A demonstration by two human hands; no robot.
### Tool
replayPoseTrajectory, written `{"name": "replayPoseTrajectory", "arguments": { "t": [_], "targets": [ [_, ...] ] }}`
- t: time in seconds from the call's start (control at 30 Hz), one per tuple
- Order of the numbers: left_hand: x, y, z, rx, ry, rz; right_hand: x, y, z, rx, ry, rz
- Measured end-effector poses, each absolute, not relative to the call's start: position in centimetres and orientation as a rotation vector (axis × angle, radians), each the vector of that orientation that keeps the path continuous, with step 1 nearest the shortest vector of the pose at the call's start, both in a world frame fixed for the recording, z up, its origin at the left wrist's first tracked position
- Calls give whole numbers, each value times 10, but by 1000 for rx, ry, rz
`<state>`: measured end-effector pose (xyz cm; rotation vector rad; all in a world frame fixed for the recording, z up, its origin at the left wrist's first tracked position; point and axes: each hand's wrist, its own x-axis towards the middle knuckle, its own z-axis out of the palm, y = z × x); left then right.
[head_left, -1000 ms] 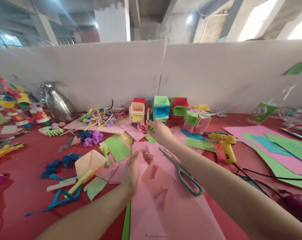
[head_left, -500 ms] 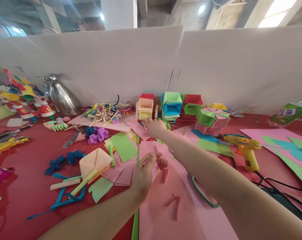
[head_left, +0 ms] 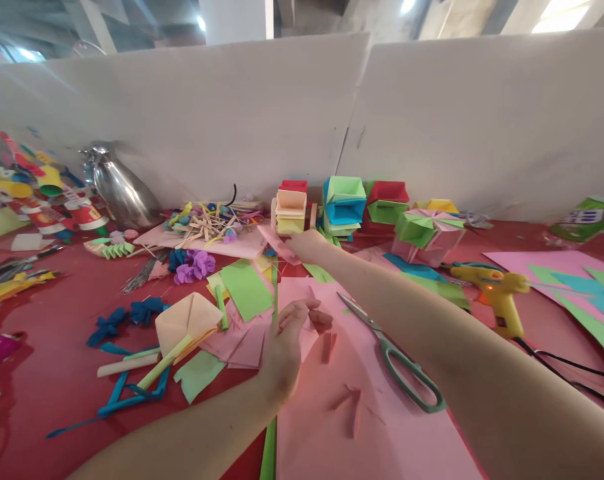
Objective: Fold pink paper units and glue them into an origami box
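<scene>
Since the frame half a second ago, the pink paper piece (head_left: 273,241) has shifted: it lay flat beside the right hand (head_left: 315,248) and now looks narrower and tipped up, its near end at that hand's fingers. The right forearm has also swung clear of the scissors (head_left: 375,327), whose blades and pivot it covered, while the left hand (head_left: 287,350) stays about where it was.

The pink paper piece sits toward the far side of the red desk (head_left: 62,327), between the board heaped with wooden sticks (head_left: 205,230) and the cream-and-yellow paper stack (head_left: 291,217). From the right hand's grip it lies to the left and slightly away, its long axis slanting from far left to near right, so the near-right end meets the fingers. The right hand is plainly the nearer one; the left is well apart, closer to the wearer.

The right grip appears closed on that end, though the back of the hand hides part of the fingertips. The left hand's fingers curl loosely over the large pink sheet (head_left: 312,440), with pink paper showing just beneath them; whether they pinch it I cannot tell.
</scene>
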<state>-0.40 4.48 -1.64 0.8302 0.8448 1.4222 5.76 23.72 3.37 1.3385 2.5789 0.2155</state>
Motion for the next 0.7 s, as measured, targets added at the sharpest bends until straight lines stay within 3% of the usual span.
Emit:
{"name": "replayPoseTrajectory", "arguments": {
  "t": [0.4,0.57,0.7],
  "targets": [
    [-6,49,-17,869,874,1478,130,149,76,1784,2944,39],
    [-5,42,-13,896,884,1485,145,77,45,1909,3199,15],
    [-5,35,-11,1079,953,1446,142,40,13,1618,3442,65]
  ]
}}
